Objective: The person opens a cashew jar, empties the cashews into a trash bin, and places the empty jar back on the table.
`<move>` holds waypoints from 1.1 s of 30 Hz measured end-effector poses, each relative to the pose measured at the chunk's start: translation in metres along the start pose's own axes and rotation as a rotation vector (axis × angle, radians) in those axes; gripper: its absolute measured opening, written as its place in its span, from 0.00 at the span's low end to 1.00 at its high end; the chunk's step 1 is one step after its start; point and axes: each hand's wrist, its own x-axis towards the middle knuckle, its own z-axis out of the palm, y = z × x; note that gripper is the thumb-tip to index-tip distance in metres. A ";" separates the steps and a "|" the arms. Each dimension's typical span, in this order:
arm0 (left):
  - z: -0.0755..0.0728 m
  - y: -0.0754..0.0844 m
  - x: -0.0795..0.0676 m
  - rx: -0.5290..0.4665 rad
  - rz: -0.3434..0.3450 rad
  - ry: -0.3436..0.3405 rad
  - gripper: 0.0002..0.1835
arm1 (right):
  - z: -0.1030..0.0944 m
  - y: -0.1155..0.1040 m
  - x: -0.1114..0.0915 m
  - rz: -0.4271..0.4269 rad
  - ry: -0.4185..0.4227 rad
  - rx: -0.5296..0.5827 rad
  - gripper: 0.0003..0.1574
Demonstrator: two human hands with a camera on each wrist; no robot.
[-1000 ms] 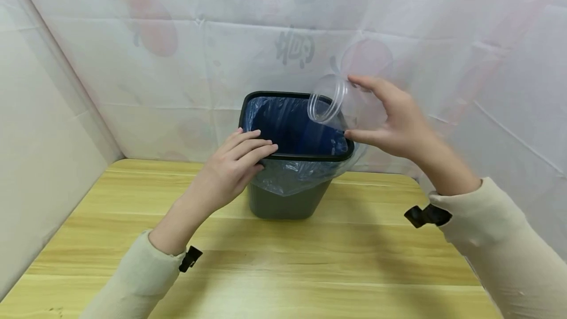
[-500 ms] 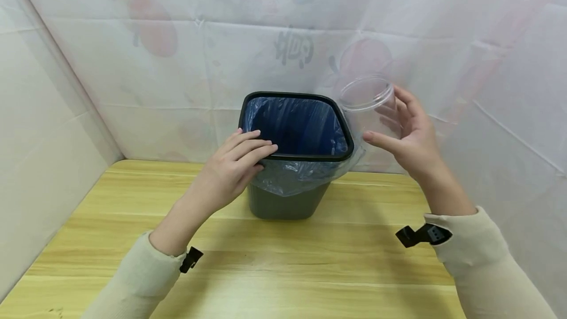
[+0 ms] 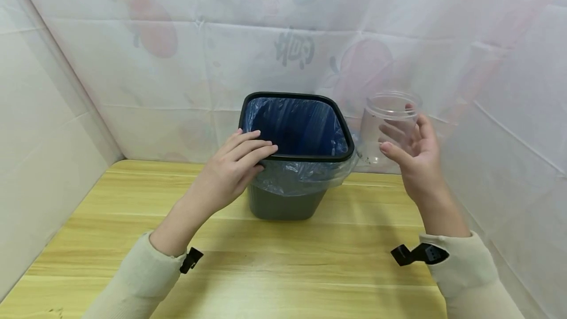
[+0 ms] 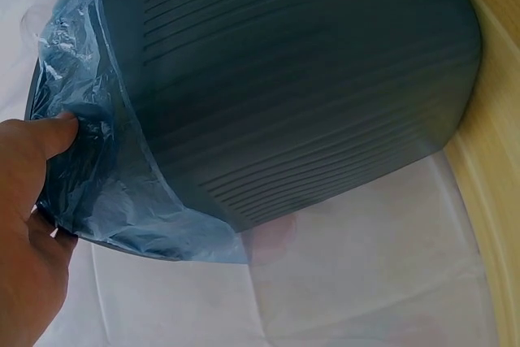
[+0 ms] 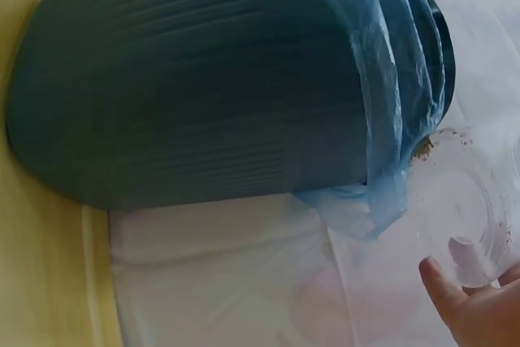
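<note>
A grey trash bin [image 3: 288,205] with a black rim and a bluish plastic liner [image 3: 301,176] stands upright on the table. My left hand [image 3: 230,164] grips its front-left rim, fingers over the edge and thumb outside against the liner, as the left wrist view confirms. To the right of the bin, my right hand [image 3: 421,161] holds a clear plastic jar [image 3: 376,132] without a lid, mouth up, between thumb and fingers. In the right wrist view, brown specks cling around the base of the jar [image 5: 459,201]. The bottom of the bin's inside is too dark to make out.
The bin stands toward the back of a wood-grain table [image 3: 274,270]. Behind it hangs a white printed cloth [image 3: 248,53], with pale cloth walls at both sides. The jar is close to the back cloth.
The jar was tipped sideways over the bin's opening. My right hand has turned it upright and moved it right and down, beside the bin. My left hand stays on the rim.
</note>
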 end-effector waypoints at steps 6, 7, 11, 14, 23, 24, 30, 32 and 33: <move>0.000 -0.001 0.000 -0.004 -0.003 0.001 0.26 | -0.006 0.008 -0.011 -0.048 -0.027 0.170 0.48; 0.000 -0.001 0.000 -0.004 -0.004 0.000 0.25 | -0.007 0.010 -0.013 -0.049 -0.031 0.180 0.49; -0.001 0.000 0.000 -0.001 -0.004 0.001 0.25 | -0.014 0.016 -0.020 -0.043 -0.020 0.200 0.51; -0.001 -0.001 0.000 0.000 -0.003 0.002 0.25 | -0.019 0.021 -0.026 -0.042 -0.009 0.233 0.51; 0.001 -0.002 0.000 0.001 0.004 0.003 0.25 | -0.033 0.035 -0.046 -0.008 0.041 0.209 0.50; 0.001 -0.003 0.001 0.000 0.004 0.002 0.25 | -0.035 0.037 -0.048 -0.005 0.046 0.206 0.50; 0.001 -0.002 -0.001 -0.003 -0.005 -0.001 0.25 | -0.042 0.050 -0.059 0.006 0.069 0.216 0.50; 0.001 -0.002 -0.001 -0.004 -0.007 0.002 0.25 | -0.045 0.054 -0.061 0.005 0.067 0.222 0.49; 0.001 -0.002 -0.001 -0.005 -0.007 0.003 0.25 | -0.046 0.055 -0.063 0.006 0.065 0.229 0.49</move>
